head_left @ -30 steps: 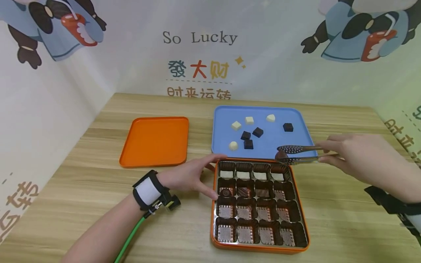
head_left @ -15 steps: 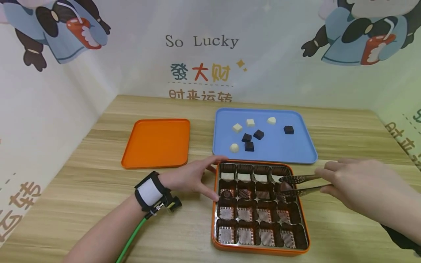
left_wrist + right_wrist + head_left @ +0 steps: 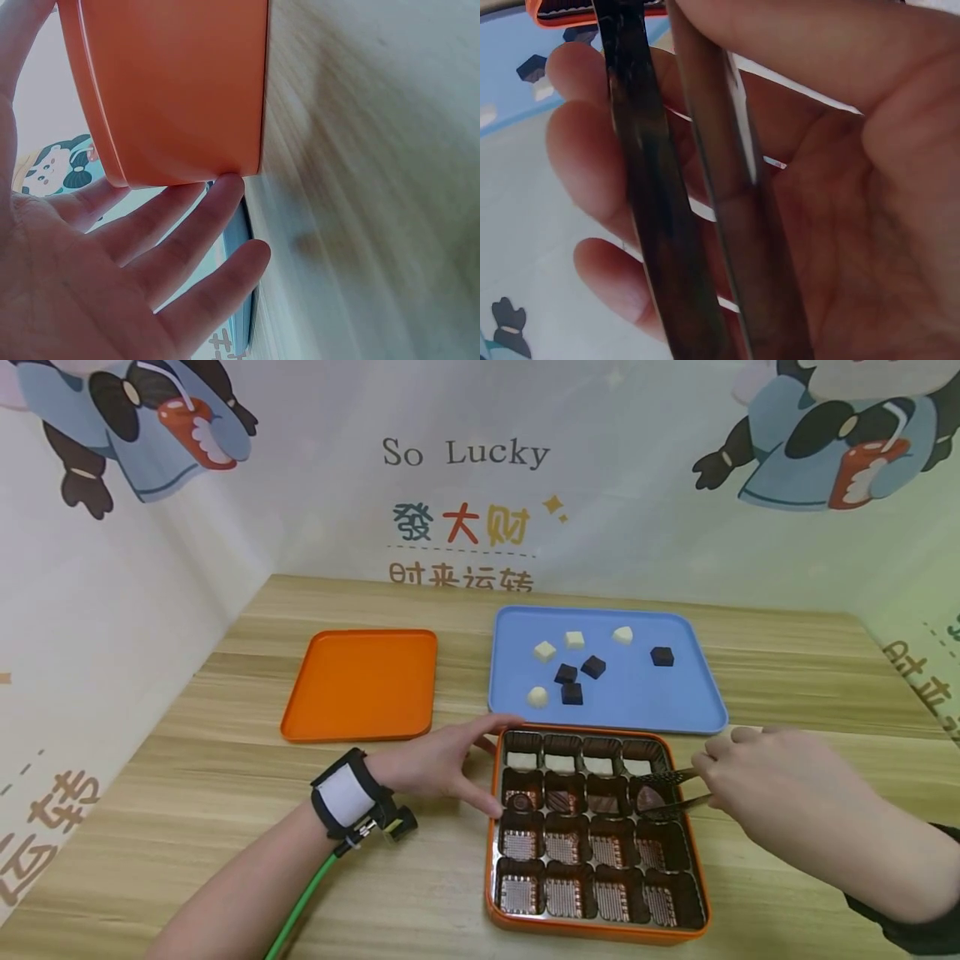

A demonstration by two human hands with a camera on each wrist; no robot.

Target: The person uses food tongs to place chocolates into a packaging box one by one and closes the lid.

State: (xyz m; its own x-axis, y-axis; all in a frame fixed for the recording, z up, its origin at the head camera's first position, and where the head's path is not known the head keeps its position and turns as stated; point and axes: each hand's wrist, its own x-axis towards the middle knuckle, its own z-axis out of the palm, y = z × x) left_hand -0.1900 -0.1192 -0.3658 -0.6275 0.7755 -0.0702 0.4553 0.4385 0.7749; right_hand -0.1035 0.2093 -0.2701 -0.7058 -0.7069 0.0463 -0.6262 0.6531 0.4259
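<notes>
In the head view my right hand (image 3: 780, 802) grips a pair of metal tongs (image 3: 686, 805) with perforated tips. The tips reach into the rightmost compartment of the second row from the back of an orange box (image 3: 592, 930), on either side of a brown chocolate (image 3: 649, 797). The right wrist view shows the two tong arms (image 3: 660, 202) between thumb and fingers. My left hand (image 3: 431, 768) rests at the box's back left corner, thumb along the left side. In the left wrist view its fairly straight fingers (image 3: 187, 240) touch the orange wall.
White pieces fill the back row; brown chocolates (image 3: 561, 802) sit in the second row. Behind the box, a blue tray (image 3: 675, 710) bears several dark chocolate pieces (image 3: 572, 693) and white pieces (image 3: 545, 651). An orange tray (image 3: 360, 685) lies at the left, with a patterned backdrop behind.
My right hand has brought the tongs and brown chocolate from the box's back right edge toward me and down into the second-row compartment. The left hand stays at the box's corner.
</notes>
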